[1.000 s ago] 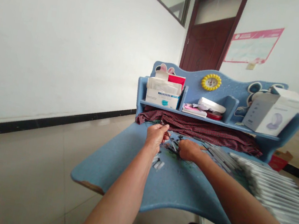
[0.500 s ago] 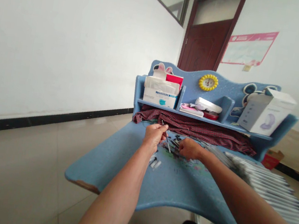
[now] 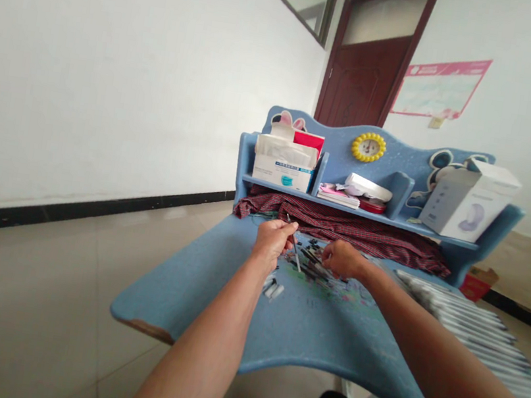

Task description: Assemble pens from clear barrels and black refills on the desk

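Observation:
My left hand point(image 3: 273, 240) is closed in a pinch around a thin, pen-like stick point(image 3: 296, 258). The stick slants, its pale lower end pointing down toward the desk and its dark upper end poking out above the thumb. To the right, my right hand point(image 3: 341, 259) has its fingers curled together at the edge of a loose heap of dark, slim pen parts point(image 3: 311, 267). What its fingertips hold, if anything, is hidden. Several small whitish pieces point(image 3: 274, 290) lie on the blue desk point(image 3: 305, 331), nearer to me than my left hand.
Many pale, pen-like tubes point(image 3: 469, 336) are stacked along the desk's right side. A checked dark red cloth point(image 3: 341, 227) lies under the shelf point(image 3: 392, 222). On that shelf stand a mask box point(image 3: 282, 169), a red tin point(image 3: 372, 206) and a white box point(image 3: 464, 202).
My right hand has lifted slightly and drawn back from the heap, uncovering more of the dark parts. My left hand keeps the stick in nearly the same place. The view has shifted slightly.

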Demonstrator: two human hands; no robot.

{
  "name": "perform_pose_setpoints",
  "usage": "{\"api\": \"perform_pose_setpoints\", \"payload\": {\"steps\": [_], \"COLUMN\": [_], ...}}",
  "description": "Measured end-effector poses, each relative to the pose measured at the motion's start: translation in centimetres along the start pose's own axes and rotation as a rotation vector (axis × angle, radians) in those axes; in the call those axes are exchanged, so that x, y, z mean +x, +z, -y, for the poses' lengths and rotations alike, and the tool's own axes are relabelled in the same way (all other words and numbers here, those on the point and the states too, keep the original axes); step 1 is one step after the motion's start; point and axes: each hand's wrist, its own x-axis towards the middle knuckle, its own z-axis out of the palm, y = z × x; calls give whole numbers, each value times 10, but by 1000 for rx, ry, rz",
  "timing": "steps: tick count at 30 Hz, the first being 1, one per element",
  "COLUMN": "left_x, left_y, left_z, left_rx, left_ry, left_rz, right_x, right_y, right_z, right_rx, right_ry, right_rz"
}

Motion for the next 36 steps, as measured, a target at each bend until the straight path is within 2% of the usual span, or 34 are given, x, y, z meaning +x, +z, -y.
{"api": "perform_pose_setpoints", "payload": {"steps": [11, 19, 24, 28, 36], "left_x": [1, 2, 2, 2, 1], "left_y": [0, 1, 1, 1, 1], "left_z": [2, 4, 5, 5, 3], "left_rx": [51, 78, 76, 68, 81], "left_ry": [-9, 5, 13, 15, 29], "left_rz": [38, 65, 84, 88, 89], "right_x": [4, 1, 0, -1, -9], "right_y": [9, 7, 0, -6, 2], "right_z": [18, 17, 7, -8, -31], "right_rx": [-112, -91, -63, -29, 41], "right_ry": [59, 53, 73, 109, 149], "right_rz": [-65, -33, -48, -8, 65]}}
